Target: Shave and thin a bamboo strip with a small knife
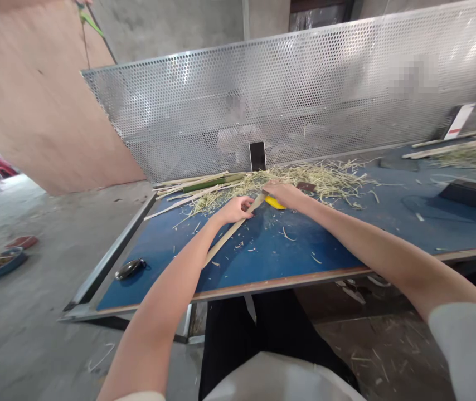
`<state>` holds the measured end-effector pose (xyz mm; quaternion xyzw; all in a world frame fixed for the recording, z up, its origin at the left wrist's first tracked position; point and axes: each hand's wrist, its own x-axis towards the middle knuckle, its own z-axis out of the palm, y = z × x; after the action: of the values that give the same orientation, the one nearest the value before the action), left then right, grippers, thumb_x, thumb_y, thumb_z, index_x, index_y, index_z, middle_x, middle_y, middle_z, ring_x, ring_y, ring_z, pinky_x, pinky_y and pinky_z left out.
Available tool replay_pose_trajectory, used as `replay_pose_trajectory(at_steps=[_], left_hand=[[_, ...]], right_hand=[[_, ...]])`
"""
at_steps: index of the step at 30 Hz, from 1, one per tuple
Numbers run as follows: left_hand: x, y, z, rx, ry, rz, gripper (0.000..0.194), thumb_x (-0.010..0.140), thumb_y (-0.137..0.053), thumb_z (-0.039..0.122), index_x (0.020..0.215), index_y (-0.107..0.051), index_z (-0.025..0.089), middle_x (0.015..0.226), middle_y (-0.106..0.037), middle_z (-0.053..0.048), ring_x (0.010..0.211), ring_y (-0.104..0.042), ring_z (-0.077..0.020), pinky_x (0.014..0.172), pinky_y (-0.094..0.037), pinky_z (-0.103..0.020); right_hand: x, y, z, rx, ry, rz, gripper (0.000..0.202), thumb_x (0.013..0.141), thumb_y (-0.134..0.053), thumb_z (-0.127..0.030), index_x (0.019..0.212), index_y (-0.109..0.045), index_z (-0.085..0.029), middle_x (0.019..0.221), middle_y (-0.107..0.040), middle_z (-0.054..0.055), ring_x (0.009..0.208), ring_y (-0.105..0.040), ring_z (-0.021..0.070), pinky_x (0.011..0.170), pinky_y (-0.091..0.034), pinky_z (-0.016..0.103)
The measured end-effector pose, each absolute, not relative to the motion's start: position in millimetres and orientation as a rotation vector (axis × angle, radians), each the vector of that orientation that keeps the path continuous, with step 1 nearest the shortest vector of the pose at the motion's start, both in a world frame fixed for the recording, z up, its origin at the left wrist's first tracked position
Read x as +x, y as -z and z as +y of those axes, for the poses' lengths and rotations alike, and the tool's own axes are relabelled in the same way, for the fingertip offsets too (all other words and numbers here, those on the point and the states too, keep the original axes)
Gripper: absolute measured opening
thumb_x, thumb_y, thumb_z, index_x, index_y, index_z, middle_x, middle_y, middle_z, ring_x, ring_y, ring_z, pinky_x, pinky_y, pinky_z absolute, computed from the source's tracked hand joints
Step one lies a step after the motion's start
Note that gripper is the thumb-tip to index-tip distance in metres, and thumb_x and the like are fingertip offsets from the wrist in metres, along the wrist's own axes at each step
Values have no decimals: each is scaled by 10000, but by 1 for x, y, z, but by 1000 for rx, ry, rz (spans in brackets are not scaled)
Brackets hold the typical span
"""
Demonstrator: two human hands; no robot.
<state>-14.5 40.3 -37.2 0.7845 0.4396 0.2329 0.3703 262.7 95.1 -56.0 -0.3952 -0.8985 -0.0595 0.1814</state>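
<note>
A long, flat, pale bamboo strip (227,236) lies slantwise over the blue table, its near end beside my left forearm. My left hand (237,209) curls its fingers and thumb around the strip partway along. At the strip's far end, my right hand (282,192) is closed over it, with the fingertips mostly hidden. A yellow object (275,203) shows just below my right hand; its kind is not clear. To the right of that hand lies a flat brown piece (306,186) among a heap of thin bamboo shavings (330,181).
A phone (257,156) stands upright against the perforated metal panel (204,100). Bamboo strips and a green bamboo piece (208,183) lie at the back left. A dark shiny oval object (130,269) rests near the left edge of the table (305,250); a black box (474,195) is far right.
</note>
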Motion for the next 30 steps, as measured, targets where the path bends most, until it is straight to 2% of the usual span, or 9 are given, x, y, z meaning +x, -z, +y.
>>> replay_pose_trajectory(at_steps=[4,7,12,15,19,23,26,28,30], left_hand=[[-14,27,34,2290,-489,1339,590,815,-805,228,1396,-750,141,1191,-812,-132,980,-749,-275,909,-561,-405],[-13,21,29,2431,-388,1459,469,861,-745,183,1327,-774,147,1077,-823,-127,965,-759,-292,883,-550,-384],[-15,15,21,2475,-108,1787,268,974,-684,193,1197,-819,131,1066,-816,-194,1052,-789,-342,898,-572,-379],[-17,10,16,2360,-54,2059,374,992,-626,71,1331,-775,124,1185,-807,-241,1167,-789,-361,962,-596,-395],[-18,1,12,2257,-158,2318,522,1017,-548,-14,1528,-600,78,1390,-718,-283,1277,-758,-352,1008,-613,-392],[-15,-4,8,2266,-300,2395,618,1045,-554,13,1648,-469,119,1486,-629,-293,1179,-784,-321,955,-634,-370],[-11,-3,6,2363,-301,2371,698,1037,-571,17,1706,-412,137,1522,-602,-299,1097,-800,-307,922,-630,-363],[-9,-2,6,2445,-292,2317,665,1061,-556,50,1706,-418,133,1515,-620,-292,1090,-803,-308,930,-620,-367],[-8,-1,8,2504,-281,2236,525,1128,-495,152,1652,-498,117,1453,-678,-275,1133,-797,-328,966,-610,-390]], right_hand=[[251,61,88,-1064,139,-2510,608,967,-489,-36,1481,-750,-230,1478,-775,135,1373,-714,341,1080,-619,497],[245,65,87,-1007,109,-2509,709,952,-481,-27,1580,-690,-279,1577,-726,74,1456,-675,316,1166,-583,494],[245,64,88,-1055,90,-2450,762,980,-448,-44,1711,-572,-218,1703,-615,86,1581,-567,346,1271,-514,568],[247,60,85,-1120,87,-2362,667,1061,-430,-134,1703,-591,-215,1668,-646,102,1557,-589,381,1259,-523,617],[247,57,80,-1140,108,-2219,584,1130,-392,-236,1649,-661,-227,1620,-690,91,1519,-629,371,1265,-523,641],[244,55,75,-1005,203,-2121,570,1148,-388,-224,1650,-656,-224,1647,-666,62,1562,-598,306,1356,-441,594],[240,54,70,-872,242,-2097,578,1148,-416,-191,1692,-607,-231,1657,-654,56,1577,-580,301,1377,-417,598],[238,53,67,-798,259,-2099,594,1143,-439,-167,1716,-574,-249,1661,-645,51,1587,-566,304,1380,-414,610],[236,52,65,-730,285,-2117,597,1144,-447,-151,1719,-564,-255,1667,-634,47,1595,-555,294,1378,-422,599]])
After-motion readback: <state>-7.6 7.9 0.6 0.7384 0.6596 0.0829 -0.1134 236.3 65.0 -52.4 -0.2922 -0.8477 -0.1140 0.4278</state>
